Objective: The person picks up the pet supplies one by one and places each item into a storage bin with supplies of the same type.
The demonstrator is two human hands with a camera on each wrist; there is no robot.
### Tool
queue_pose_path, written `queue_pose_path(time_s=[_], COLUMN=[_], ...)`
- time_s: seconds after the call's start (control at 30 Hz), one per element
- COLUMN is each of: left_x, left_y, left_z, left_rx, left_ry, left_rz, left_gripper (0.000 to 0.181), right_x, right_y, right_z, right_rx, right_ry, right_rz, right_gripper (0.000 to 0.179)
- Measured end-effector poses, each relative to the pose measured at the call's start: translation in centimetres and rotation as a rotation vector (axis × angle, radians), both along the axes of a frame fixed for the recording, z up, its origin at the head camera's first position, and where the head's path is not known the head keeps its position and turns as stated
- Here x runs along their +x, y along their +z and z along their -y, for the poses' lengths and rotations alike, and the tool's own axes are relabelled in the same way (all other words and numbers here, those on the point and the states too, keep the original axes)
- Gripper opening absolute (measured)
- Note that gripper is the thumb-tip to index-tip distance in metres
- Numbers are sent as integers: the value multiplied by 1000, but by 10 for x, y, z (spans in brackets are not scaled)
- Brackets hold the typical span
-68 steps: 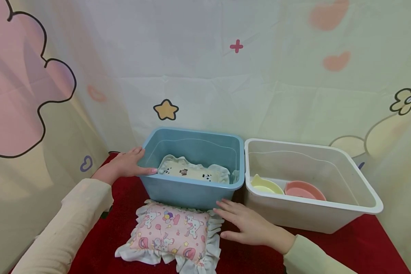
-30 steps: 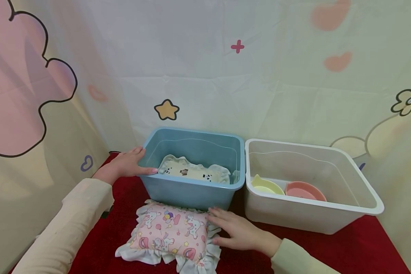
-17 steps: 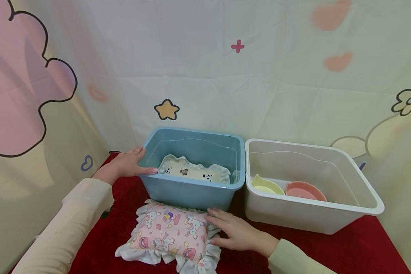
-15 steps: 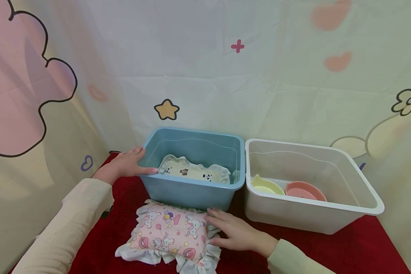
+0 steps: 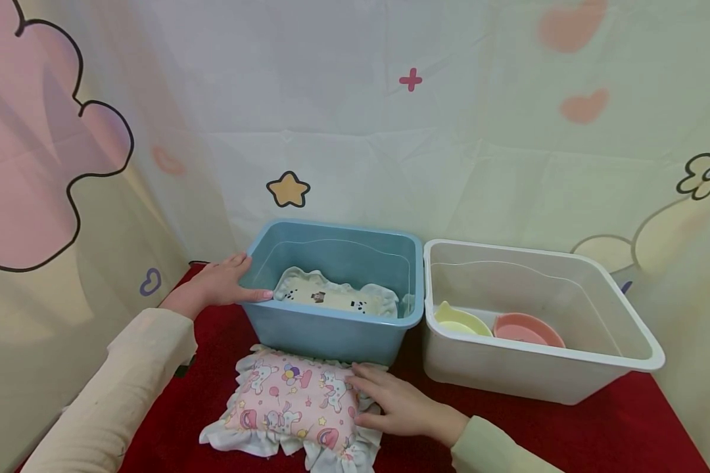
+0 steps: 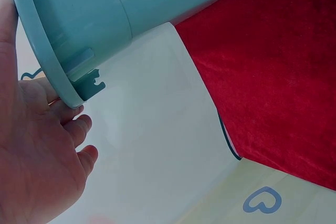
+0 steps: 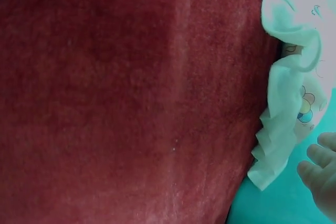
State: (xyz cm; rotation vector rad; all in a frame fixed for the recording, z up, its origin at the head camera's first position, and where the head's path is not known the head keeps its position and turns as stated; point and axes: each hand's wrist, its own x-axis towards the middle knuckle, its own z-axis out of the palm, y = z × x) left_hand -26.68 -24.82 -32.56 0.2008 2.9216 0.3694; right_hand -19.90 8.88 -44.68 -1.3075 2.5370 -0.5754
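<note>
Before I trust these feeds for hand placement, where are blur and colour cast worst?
Head: unicorn-print pillow and blue tub look clear, softly lit. Left wrist: red cloth is bright, saturated. Right wrist: worst; that cloth looks blurred and duller, the pillow's white frill turquoise-tinted.

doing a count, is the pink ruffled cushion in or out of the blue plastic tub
Out: the pink ruffled cushion lies on red cloth in front of the blue plastic tub.

I lose part of the cream cushion [image 5: 334,301] behind the blue bin [image 5: 322,334] and of the pink bowl [image 5: 526,328] behind the white bin [image 5: 526,368]. My right wrist view crops the right hand [image 7: 323,177]; whether it touches the unicorn-print cushion [image 5: 296,397], I can't quite tell.
</note>
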Motion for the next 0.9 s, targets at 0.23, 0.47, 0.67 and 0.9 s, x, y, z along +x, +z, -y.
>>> queue_pose_path(time_s=[0.23,0.47,0.67,0.9], left_x=[-1,-1,0,-1], left_y=[-1,-1,-1,-1], left_z=[1,1,1,1], left_rx=[-3,-5,-3,-13], left_ry=[-3,-9,-9,-10], left_rz=[1,-5,-5,0], left_gripper=[103,104,103,102], right_x=[0,-1,-2,-4], right_y=[-2,-3,-5,-6], right_z=[4,8,12,14], right_rx=[-16,-34,-20,-10], right_ry=[-10,-19,-32,-52], right_rz=[24,32,44,70], right_gripper=[59,60,60,60])
